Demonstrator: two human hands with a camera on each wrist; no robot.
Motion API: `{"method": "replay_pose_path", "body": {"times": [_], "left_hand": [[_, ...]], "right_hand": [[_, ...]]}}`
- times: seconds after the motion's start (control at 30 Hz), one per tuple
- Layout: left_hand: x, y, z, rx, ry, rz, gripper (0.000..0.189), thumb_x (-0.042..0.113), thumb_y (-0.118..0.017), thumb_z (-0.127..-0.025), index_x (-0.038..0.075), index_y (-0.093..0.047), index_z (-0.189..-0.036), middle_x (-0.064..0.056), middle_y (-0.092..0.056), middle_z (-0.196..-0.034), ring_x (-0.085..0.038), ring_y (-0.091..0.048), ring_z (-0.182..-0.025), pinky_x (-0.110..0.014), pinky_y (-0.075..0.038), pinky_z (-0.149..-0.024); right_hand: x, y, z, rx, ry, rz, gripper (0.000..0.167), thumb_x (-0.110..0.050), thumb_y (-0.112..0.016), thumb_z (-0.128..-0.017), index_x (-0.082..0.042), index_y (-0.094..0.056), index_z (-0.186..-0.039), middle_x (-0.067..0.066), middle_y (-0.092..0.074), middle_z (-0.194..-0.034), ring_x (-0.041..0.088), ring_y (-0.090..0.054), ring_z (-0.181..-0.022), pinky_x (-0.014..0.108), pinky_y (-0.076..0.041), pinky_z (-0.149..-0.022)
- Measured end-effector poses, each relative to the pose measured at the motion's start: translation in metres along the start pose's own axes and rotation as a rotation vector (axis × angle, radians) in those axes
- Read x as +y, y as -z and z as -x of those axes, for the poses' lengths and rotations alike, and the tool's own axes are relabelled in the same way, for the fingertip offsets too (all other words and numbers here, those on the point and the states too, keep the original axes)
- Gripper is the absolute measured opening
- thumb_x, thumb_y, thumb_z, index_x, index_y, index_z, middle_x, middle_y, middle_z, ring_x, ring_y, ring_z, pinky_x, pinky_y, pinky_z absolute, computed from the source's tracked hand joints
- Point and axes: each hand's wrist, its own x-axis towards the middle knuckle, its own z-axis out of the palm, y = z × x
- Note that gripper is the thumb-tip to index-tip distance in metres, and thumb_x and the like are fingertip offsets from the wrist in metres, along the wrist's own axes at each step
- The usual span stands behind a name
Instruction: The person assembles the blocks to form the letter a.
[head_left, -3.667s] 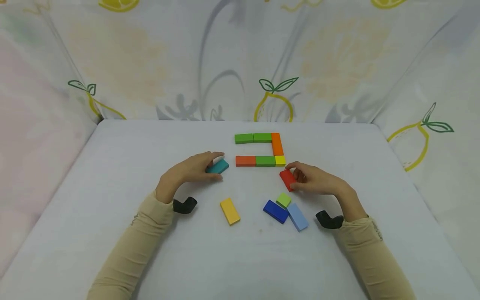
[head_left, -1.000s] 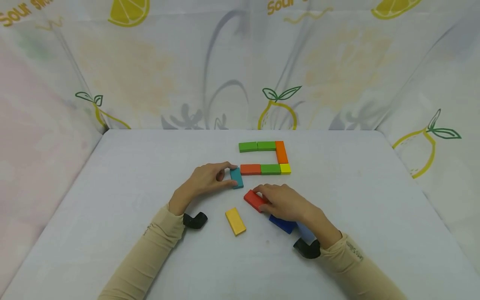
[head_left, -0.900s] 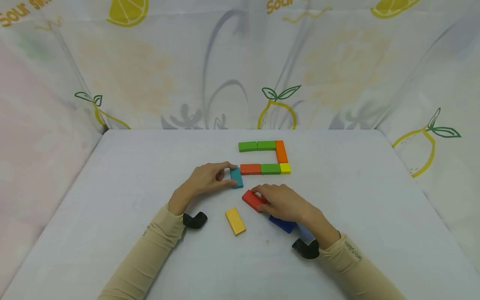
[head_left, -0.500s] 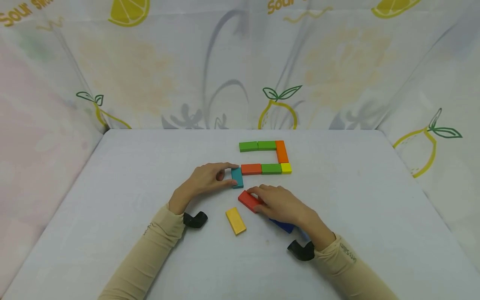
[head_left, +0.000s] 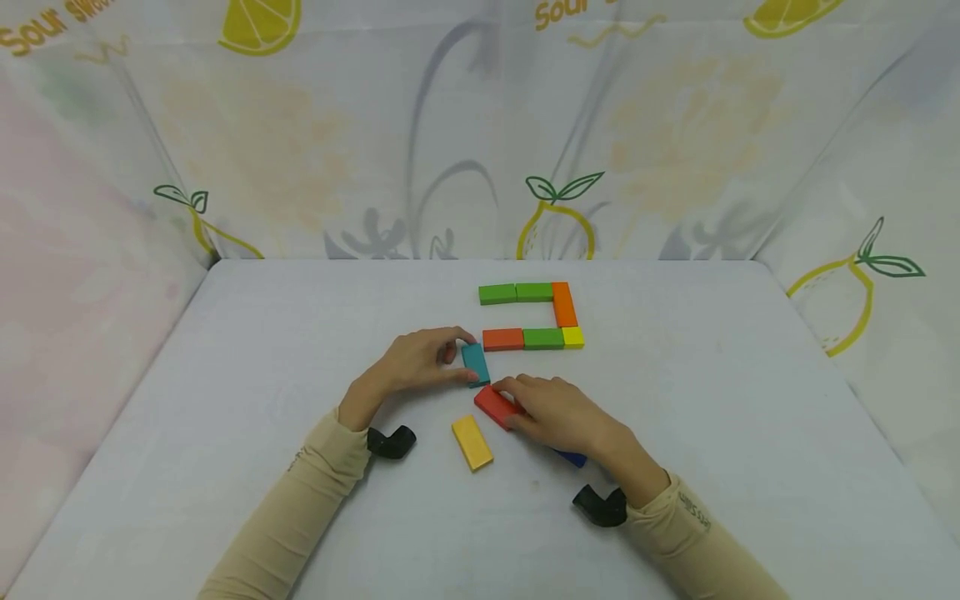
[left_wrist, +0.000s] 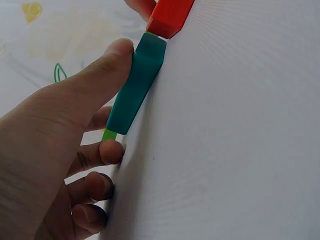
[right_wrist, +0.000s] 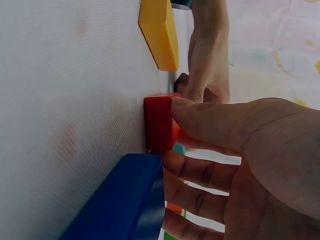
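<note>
My left hand (head_left: pixel 416 360) pinches a teal rectangular block (head_left: pixel 476 364) by its ends, between thumb and fingers. In the left wrist view, the thumb lies along the teal block (left_wrist: pixel 136 82) near the red one. My right hand (head_left: pixel 561 413) grips a red block (head_left: pixel 492 406) at a slant, its far corner close to the teal block's near end. Whether those two touch I cannot tell. A row of an orange-red block (head_left: pixel 502 339), a green block (head_left: pixel 543 338) and a small yellow block (head_left: pixel 573 337) lies just beyond the teal one.
Behind the row are two green blocks (head_left: pixel 497 294) and an upright-running orange block (head_left: pixel 565 304) joining it on the right. A yellow-orange block (head_left: pixel 472 442) lies nearer. A dark blue block (right_wrist: pixel 122 200) is partly under my right hand. White cloth covers the table (head_left: pixel 337 533).
Since the earliest frame, my left hand has carried the teal block rightward and turned it. My right hand has brought the red block left. Just now the teal block shifted slightly toward me.
</note>
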Motion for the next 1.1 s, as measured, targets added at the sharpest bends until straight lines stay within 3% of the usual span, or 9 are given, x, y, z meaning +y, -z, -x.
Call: {"method": "replay_pose_path", "body": {"times": [1.1], "left_hand": [[0.0015, -0.0043, -0.0005, 0.01, -0.008, -0.059, 0.051, 0.055, -0.069, -0.078, 0.025, -0.061, -0.118, 0.007, -0.05, -0.079, -0.006, -0.043, -0.067, -0.021, -0.031, -0.057]], "right_hand": [[0.0031, 0.0014, 0.0026, 0.015, 0.03, 0.01, 0.039, -0.025, -0.06, -0.093, -0.015, -0.053, -0.13, -0.003, -0.059, -0.092, 0.01, -0.051, -0.071, 0.026, -0.047, -0.066]]}}
